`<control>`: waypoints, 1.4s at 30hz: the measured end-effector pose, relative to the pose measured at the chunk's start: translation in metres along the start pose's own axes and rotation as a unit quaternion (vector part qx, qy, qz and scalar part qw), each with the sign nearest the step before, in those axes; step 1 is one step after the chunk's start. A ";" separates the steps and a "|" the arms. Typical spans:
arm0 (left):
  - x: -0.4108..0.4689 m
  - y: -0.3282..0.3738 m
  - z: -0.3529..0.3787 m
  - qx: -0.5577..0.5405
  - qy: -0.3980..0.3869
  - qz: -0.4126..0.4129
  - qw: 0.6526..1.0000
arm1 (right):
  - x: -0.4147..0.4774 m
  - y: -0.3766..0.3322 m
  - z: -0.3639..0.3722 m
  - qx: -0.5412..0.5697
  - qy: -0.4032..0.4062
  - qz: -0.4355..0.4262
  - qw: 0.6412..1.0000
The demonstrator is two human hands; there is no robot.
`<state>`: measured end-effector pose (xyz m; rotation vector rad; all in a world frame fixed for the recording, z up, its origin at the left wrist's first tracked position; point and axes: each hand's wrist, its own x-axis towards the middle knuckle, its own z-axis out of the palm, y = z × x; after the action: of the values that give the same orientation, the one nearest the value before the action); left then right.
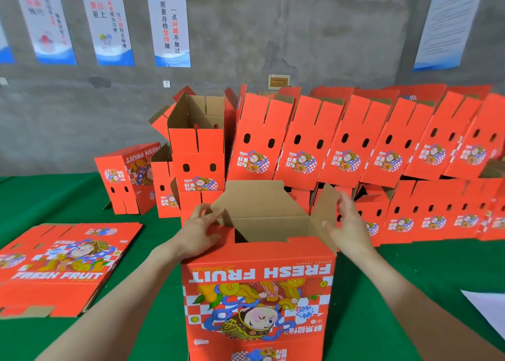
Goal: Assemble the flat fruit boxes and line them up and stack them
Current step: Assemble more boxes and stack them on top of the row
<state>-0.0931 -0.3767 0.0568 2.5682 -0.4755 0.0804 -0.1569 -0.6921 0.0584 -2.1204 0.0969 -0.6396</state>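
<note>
The half-built box [257, 292] stands on the green worktop [410, 267] right in front of me, its mouth facing up and its print upside down. Its long axis runs left to right, so a short end flap falls to each of my hands.

My left hand [200, 230] has its fingers curled round the left flap [218, 215] at the near left corner. My right hand [348, 224] is spread with straight fingers just beside the upright right flap [325, 210]; I cannot tell whether it touches. The far flap [254, 199] stands tall between them.

I judge the end flaps get folded inward next, each by the hand on its side.

The flat boxes [62, 265] lie to the near left, and the finished rows [347, 142] stand at the far side.
</note>
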 end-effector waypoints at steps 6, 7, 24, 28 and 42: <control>0.005 -0.002 0.005 0.036 -0.016 -0.032 0.999 | -0.013 0.000 -0.007 0.014 -0.131 -0.087 0.988; 0.005 -0.001 0.005 0.037 -0.020 -0.038 0.998 | -0.016 -0.001 -0.006 -0.010 -0.153 -0.100 0.983; -0.015 0.010 -0.001 -0.118 0.116 0.017 0.986 | -0.009 -0.003 0.013 0.025 -0.050 -0.030 0.998; -0.013 0.016 -0.003 -0.128 0.135 -0.012 0.983 | -0.009 -0.001 0.011 0.047 -0.053 -0.033 0.997; 0.001 0.034 0.001 0.137 -0.053 -0.103 0.984 | 0.017 -0.025 0.025 -0.198 -0.288 0.050 0.936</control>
<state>-0.1040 -0.4047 0.0725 2.8872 -0.2476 -0.0708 -0.1341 -0.6637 0.0736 -2.5881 0.0062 0.0940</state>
